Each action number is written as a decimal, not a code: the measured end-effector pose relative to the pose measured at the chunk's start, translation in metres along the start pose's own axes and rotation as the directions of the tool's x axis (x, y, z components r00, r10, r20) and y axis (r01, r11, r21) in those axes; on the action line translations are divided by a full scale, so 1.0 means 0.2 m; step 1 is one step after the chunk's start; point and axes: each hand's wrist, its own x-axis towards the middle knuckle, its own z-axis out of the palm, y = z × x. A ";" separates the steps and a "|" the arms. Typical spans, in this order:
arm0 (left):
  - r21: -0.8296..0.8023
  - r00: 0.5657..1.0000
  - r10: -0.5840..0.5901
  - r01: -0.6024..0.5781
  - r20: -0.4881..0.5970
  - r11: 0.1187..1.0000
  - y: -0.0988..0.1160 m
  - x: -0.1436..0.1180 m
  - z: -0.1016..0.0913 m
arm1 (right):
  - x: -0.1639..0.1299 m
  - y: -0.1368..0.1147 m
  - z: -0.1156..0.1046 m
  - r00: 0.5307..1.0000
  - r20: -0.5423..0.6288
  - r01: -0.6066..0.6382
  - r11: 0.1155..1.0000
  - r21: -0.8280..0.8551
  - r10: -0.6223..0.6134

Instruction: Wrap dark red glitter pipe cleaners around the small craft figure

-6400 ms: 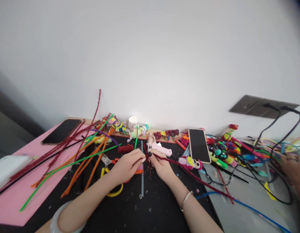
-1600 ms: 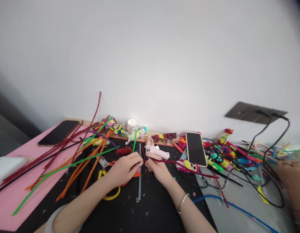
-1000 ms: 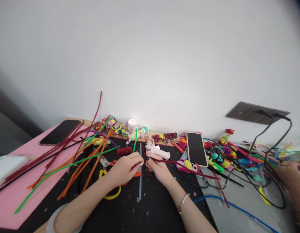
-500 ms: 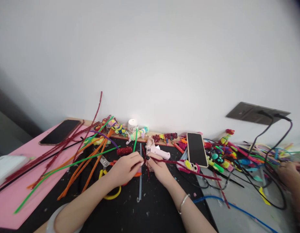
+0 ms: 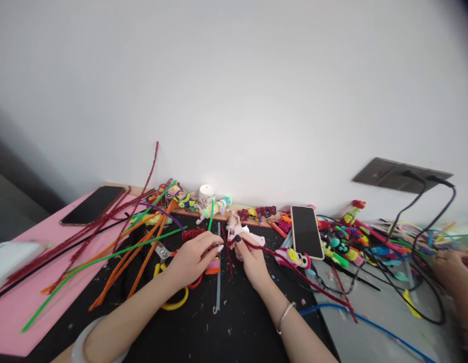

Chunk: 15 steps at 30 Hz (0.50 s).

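My left hand (image 5: 192,257) and my right hand (image 5: 249,257) meet over a black mat (image 5: 203,322), both pinching a dark red glittery pipe cleaner (image 5: 294,272). Its near end is pinched between my fingertips and a short piece hangs down from them; its long tail runs off to the right over the mat's edge. A red coiled piece (image 5: 193,233) lies just beyond my left fingers. A pink glue gun (image 5: 244,233) lies right behind my right hand. A clear glue stick (image 5: 218,282) lies between my wrists.
Orange, green and red pipe cleaners (image 5: 124,247) fan out to the left over a pink mat (image 5: 25,302) with a phone (image 5: 93,204). Scissors (image 5: 164,252), another phone (image 5: 305,232), small figures, cables (image 5: 426,282) and another person's hand (image 5: 451,267) lie right.
My right hand has lifted slightly and pulled the red pipe cleaner's tail, which now slants lower to the right. My left fingers shifted a little on the pinched end.
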 end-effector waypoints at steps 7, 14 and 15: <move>0.013 1.000 -0.011 0.011 0.008 1.000 0.01 0.00 0.00 | -0.01 0.02 0.00 0.999 -0.029 0.036 0.996 -0.087 -0.039; -0.021 1.000 -0.020 0.020 0.019 1.000 0.00 0.01 0.01 | -0.02 -0.02 0.01 0.997 -0.013 0.075 0.987 -0.145 -0.078; -0.039 1.000 -0.023 0.023 0.018 0.999 0.00 0.01 0.01 | -0.02 -0.03 0.01 0.996 -0.009 0.081 0.985 -0.152 -0.083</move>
